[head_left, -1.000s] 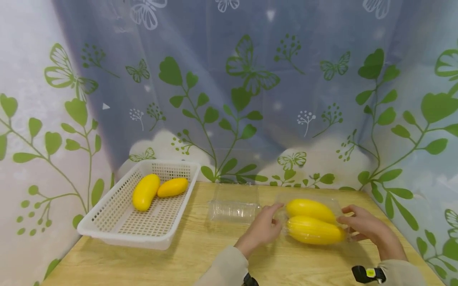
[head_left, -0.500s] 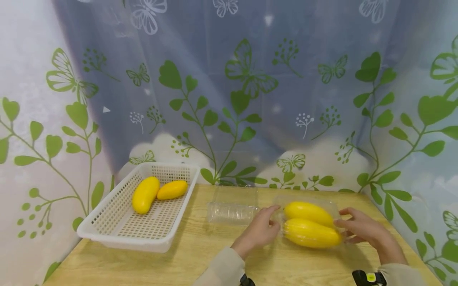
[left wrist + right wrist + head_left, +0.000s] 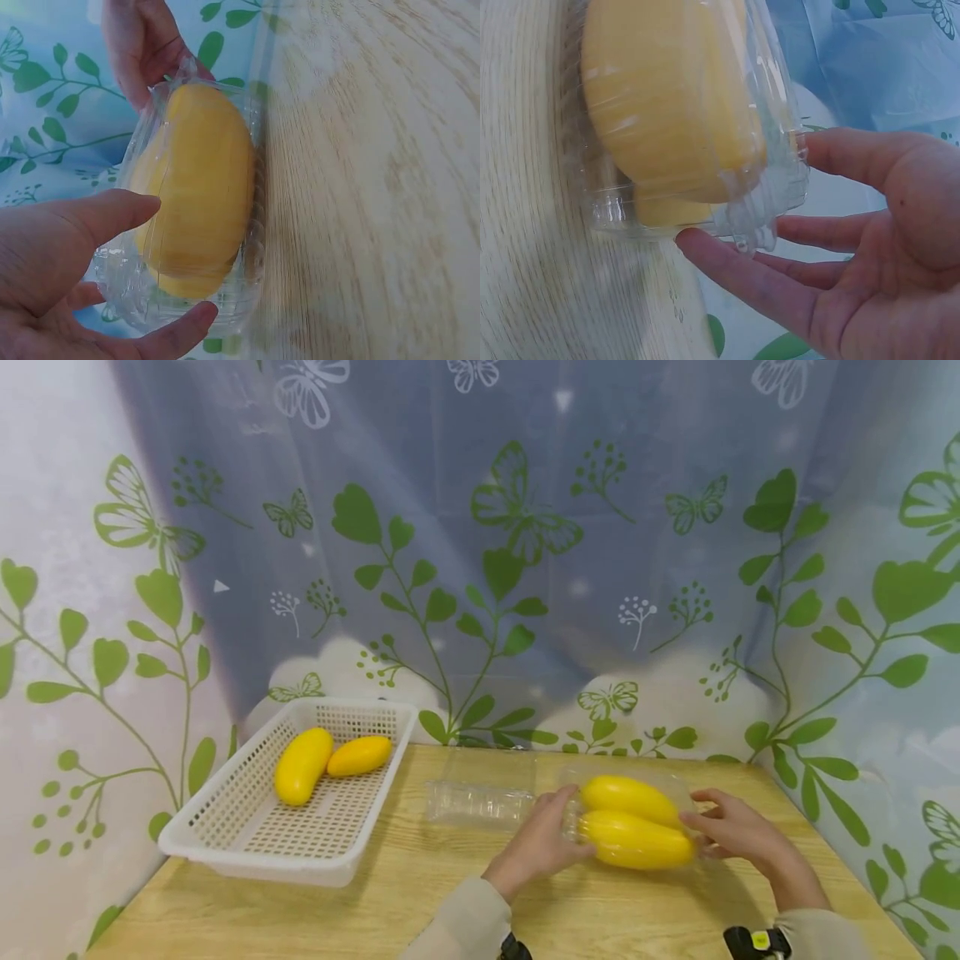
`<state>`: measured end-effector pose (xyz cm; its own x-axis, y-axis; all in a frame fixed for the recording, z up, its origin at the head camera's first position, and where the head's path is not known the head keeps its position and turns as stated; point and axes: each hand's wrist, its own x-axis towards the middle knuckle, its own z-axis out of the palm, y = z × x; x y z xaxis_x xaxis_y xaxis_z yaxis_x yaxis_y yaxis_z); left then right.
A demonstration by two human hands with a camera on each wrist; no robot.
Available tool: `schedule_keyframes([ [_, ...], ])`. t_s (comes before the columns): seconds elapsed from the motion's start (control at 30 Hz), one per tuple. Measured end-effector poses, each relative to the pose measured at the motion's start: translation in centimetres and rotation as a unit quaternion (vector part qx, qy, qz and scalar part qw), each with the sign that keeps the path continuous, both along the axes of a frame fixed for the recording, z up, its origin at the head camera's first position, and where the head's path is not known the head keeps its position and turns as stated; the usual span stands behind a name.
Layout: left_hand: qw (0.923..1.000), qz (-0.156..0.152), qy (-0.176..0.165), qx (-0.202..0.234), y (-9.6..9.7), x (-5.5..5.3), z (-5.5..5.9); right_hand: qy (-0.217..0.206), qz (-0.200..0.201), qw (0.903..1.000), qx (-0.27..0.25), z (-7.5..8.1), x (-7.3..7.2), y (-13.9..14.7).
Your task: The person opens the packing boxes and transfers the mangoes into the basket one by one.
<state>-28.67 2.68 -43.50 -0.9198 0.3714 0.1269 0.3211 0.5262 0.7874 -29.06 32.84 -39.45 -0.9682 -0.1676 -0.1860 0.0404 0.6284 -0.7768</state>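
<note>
Two long, smooth yellow fruits, mango-like in shape, lie side by side in a clear plastic clamshell box (image 3: 636, 841) on the right of the table. The box's lid covers them. My left hand (image 3: 536, 847) holds the left end, its thumb on the upper side and a finger lower down, as the left wrist view shows. At the opposite end my right hand (image 3: 738, 835) grips the corner edge; in the right wrist view, its thumb (image 3: 847, 156) touches the rim and the fingers reach under the lip. Part of the box is hard to see against the table.
A white perforated basket (image 3: 258, 868) on the left holds two more yellow fruits (image 3: 303, 767). Between basket and hands stands another clear plastic box (image 3: 480, 804) with its lid raised. A patterned curtain (image 3: 420, 568) hangs behind the wooden table (image 3: 300, 918).
The box with the two fruits has slid a little to the left, and my right hand has moved left along with it. My left hand now sits closer against its end.
</note>
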Motion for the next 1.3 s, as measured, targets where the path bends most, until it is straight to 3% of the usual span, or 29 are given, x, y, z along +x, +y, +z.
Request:
schedule_keyframes([
  [0.13, 0.9998, 0.005, -0.009, 0.017, 0.1, -0.2, -0.2, 0.013, 0.010, 0.9998, 0.013, 0.1, 0.0, -0.1],
  [0.37, 0.9967, 0.028, -0.060, 0.047, 0.1, -0.6, -0.3, 0.038, 0.062, 0.9960, 0.052, 0.8, 0.4, 0.3],
  [0.57, 0.9965, 0.045, -0.065, 0.028, 0.1, -0.5, 0.0, 0.142, 0.112, 0.9759, 0.121, 1.0, 0.9, -0.8],
  [0.63, 0.9966, 0.047, -0.063, 0.025, 0.1, -0.5, 0.1, 0.160, 0.119, 0.9704, 0.136, 0.9, 0.9, -1.3],
  [0.87, 0.9980, 0.042, -0.046, 0.014, -0.1, -0.4, 0.0, 0.150, 0.112, 0.9643, 0.188, 0.4, 1.0, -2.5],
  [1.3, 0.9988, 0.038, -0.022, 0.019, -0.2, -0.6, -0.3, 0.198, 0.092, 0.9427, 0.252, 0.2, 1.3, -3.8],
])
